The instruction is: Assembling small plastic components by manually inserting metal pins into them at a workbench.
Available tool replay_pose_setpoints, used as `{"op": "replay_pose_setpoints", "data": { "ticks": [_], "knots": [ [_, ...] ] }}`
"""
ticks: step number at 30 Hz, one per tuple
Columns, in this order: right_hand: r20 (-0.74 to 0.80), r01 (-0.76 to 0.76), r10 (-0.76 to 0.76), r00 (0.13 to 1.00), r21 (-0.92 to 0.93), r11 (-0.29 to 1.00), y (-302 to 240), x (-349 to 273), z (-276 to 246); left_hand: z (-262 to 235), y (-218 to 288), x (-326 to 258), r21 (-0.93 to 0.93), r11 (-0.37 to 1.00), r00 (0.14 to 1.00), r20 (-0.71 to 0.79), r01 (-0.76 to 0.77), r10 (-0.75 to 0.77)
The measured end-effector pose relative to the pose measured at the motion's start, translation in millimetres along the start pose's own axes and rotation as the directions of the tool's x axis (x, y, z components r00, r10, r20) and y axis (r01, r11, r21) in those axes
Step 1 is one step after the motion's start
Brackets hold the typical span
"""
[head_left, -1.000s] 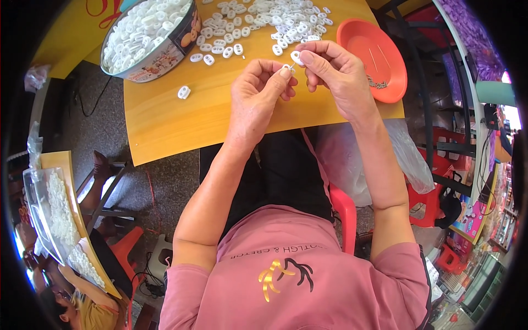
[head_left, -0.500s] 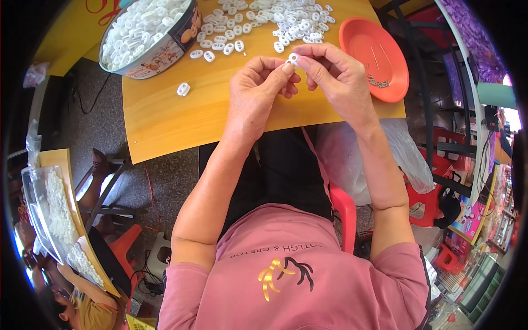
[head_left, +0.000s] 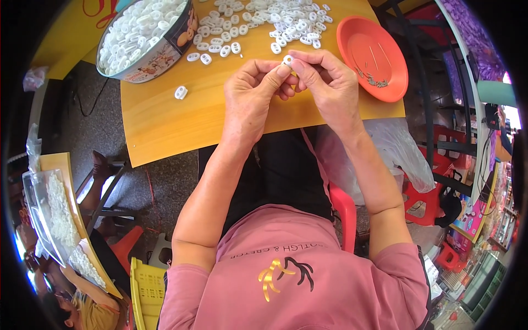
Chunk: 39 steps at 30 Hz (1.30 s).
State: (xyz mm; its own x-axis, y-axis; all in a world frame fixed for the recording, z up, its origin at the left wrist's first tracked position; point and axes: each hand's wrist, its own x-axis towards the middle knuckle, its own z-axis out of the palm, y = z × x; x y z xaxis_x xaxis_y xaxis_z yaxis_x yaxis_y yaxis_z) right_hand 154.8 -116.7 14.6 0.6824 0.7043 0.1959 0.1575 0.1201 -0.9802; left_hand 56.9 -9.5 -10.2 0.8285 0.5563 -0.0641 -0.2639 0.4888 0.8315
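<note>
Piece (head_left: 288,59): white, showing one hole; raised over the bench (head_left: 176,126) between both hands.
Left hand (head_left: 252,91): clamped with thumb and fingers on the near end of the piece, hiding much of it.
Right hand (head_left: 333,85): clamped with thumb and forefinger on the far end.
Stage: apparently mid-step on a single piece, with far more left than done.
Lone piece (head_left: 181,92): set apart at left; thicker-looking, perhaps already finished.
Loose pieces (head_left: 297,22): spread and heaped beyond the hands; apparently yet to be handled.
Tin (head_left: 159,61): heaped with more of the same; printed with coloured pictures, too small for reading any lettering.
Dish (head_left: 357,41): orange-red, at right; holding thin sticks (head_left: 374,56) and small grey bits (head_left: 378,84).
Shirt (head_left: 324,297): marked with dark lettering and a gold-and-black emblem.
Yellow panel (head_left: 69,33): marked with red script, cut off at the upper edge.
</note>
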Motion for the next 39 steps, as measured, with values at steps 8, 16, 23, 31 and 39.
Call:
{"op": "replay_pose_setpoints", "data": {
  "ticks": [8, 16, 23, 31, 39],
  "knots": [
    [-0.015, 0.001, -0.001, 1.0, 0.057, 0.998, -1, 4, 4, -1, 2, 0, -0.017, 1.0, 1.0, 0.004, -0.015, 0.015],
    [0.019, -0.144, 0.149, 0.989, 0.419, 0.897, -9, 3, 1, -2, -4, -3, -0.008, 0.995, 0.992, 0.084, -0.095, 0.095],
    [0.068, -0.171, 0.161, 0.985, 0.573, 0.802, -17, -4, 8, 6, -2, -2, 0.054, 0.972, 0.944, 0.256, -0.228, 0.208],
    [0.138, -0.212, 0.161, 0.977, 0.639, 0.739, -23, -11, 11, 6, 1, -3, -0.184, 0.977, 0.917, 0.36, -0.111, 0.172],
    [0.116, -0.202, 0.166, 0.979, 0.634, 0.747, -25, -12, 13, 8, 0, -6, -0.232, 0.969, 0.935, 0.318, -0.082, 0.156]
  ]
}}
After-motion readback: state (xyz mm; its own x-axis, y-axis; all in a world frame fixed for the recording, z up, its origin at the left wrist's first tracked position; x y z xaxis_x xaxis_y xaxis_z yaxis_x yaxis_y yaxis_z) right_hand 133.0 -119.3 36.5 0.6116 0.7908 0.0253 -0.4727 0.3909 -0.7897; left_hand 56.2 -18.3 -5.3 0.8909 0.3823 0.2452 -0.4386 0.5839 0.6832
